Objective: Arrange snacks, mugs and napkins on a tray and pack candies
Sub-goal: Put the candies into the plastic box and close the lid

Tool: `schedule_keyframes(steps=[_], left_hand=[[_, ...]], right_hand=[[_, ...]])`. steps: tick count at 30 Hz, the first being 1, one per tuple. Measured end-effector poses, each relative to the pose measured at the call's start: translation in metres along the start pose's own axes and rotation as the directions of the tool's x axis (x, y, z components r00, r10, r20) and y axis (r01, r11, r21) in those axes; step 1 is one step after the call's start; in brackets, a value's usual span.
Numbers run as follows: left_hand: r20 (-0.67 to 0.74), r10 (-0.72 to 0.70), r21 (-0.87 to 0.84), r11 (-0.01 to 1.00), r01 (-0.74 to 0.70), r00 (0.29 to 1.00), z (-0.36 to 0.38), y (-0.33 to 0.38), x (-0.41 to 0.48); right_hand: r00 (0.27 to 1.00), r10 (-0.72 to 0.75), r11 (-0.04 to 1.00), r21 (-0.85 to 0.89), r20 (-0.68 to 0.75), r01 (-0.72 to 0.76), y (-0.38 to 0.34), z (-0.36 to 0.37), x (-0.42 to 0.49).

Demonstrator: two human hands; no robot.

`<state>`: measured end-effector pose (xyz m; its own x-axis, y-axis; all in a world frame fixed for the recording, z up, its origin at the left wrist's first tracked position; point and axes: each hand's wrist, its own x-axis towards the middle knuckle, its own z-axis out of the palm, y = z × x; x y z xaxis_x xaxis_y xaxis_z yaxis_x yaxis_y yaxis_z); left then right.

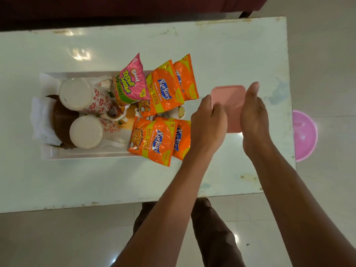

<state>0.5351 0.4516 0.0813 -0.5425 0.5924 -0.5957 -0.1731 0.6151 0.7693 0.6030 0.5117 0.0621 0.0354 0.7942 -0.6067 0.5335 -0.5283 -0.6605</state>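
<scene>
A pink lidded box (229, 101) sits on the white table right of the tray. My left hand (208, 124) grips its left edge and my right hand (254, 116) presses against its right side; what is inside is hidden. The white tray (86, 154) holds two upturned white mugs with red flowers (84, 97) (86, 132), white napkins (41, 122) at its left end, a pink Bingo packet (131, 81) and several orange Kurkure packets (163, 89) (152, 139) leaning over its right end.
The white table (212, 47) ends just right of the box. A pink round basin (304, 134) lies on the tiled floor beyond that edge. A dark sofa runs along the far side. My legs stand at the near edge.
</scene>
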Motion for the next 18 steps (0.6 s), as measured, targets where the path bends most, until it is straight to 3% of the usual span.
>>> schedule_keyframes(steps=[6,13,18], left_hand=[[0.046,-0.156,0.096,0.984,0.151,0.987,0.010,0.013,0.027],[0.045,-0.324,0.165,0.936,0.312,0.945,0.018,0.026,0.038],[0.032,-0.330,0.068,0.943,0.327,0.944,0.016,0.037,0.034]], right_hand=[[0.985,0.068,0.996,0.046,0.159,-0.077,0.007,-0.002,0.023],[0.973,0.110,0.994,-0.016,0.204,-0.109,0.012,0.002,0.036],[0.959,0.128,0.992,-0.045,0.252,-0.121,0.013,0.005,0.039]])
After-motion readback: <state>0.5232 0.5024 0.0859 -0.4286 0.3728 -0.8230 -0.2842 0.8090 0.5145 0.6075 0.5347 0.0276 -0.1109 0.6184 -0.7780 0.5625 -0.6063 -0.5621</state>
